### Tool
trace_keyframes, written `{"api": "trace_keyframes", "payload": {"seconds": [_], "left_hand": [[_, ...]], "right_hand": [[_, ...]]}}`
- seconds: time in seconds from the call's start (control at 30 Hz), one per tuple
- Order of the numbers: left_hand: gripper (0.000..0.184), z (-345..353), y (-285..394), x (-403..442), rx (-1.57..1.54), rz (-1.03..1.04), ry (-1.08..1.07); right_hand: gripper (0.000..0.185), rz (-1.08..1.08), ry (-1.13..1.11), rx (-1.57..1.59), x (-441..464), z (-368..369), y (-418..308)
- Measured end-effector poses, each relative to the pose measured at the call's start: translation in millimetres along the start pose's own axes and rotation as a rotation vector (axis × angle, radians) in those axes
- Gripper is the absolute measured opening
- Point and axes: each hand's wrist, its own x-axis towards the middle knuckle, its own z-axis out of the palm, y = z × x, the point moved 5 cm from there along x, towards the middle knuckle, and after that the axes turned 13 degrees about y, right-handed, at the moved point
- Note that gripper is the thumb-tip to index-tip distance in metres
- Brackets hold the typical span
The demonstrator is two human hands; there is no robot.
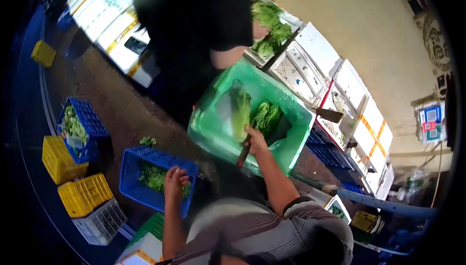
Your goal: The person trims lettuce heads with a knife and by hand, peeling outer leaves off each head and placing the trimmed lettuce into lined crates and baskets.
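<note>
My right hand (257, 141) is closed at the lower end of a long, pale-green lettuce head (240, 114) inside a green plastic-lined box (208, 151). A brown handle (243, 156) juts out below the same hand; whatever it belongs to is hidden. Darker leafy greens (267, 118) lie in the box beside the lettuce. Over a blue crate (133, 194) holding leaf trimmings (154, 176), my left hand (175, 181) has its fingers curled in, with nothing visible in them.
Across from me a person in black (194, 27) reaches into a foam box of lettuce (274, 27). A cleaver (330, 115) lies at the foam boxes on the right. Yellow crates (85, 194) and a blue crate of greens (92, 124) stand at left. A metal pipe (378, 202) runs lower right.
</note>
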Motion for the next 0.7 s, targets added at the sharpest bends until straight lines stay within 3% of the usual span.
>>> {"api": "trace_keyframes", "payload": {"seconds": [0.1, 0.17, 0.27, 0.47, 0.57, 0.67, 0.7], "left_hand": [[0.046, 36.3, 0.0, 15.8, 0.033, -0.062, -0.013], [0.045, 59.8, -0.6, 29.1, 0.088, -0.09, -0.016], [0.043, 74.0, 11.9, 40.3, 0.119, -0.1, 0.029], [0.04, 81.3, 28.2, 50.3, 0.189, -0.112, 0.16], [0.037, 72.3, 13.7, 67.6, 0.174, -0.139, 0.229], [0.031, 55.3, 3.9, 79.5, 0.171, -0.129, 0.167], [0.031, 52.1, 1.6, 84.6, 0.168, -0.13, 0.149]], "right_hand": [[0.034, -0.088, 0.16, 0.056, 41.0, -9.6, -64.9], [0.032, -0.153, 0.149, 0.176, 53.5, 5.7, -115.7], [0.029, -0.277, 0.108, 0.066, 80.2, 19.4, -185.7], [0.03, -0.36, 0.097, 0.14, 209.9, 20.1, -264.5], [0.029, -0.346, 0.22, 0.193, 258.0, 30.3, -311.3], [0.034, -0.57, 0.425, 0.22, 292.7, 38.9, -340.8], [0.038, -0.671, 0.577, 0.101, 323.5, 33.2, -342.4]]}}
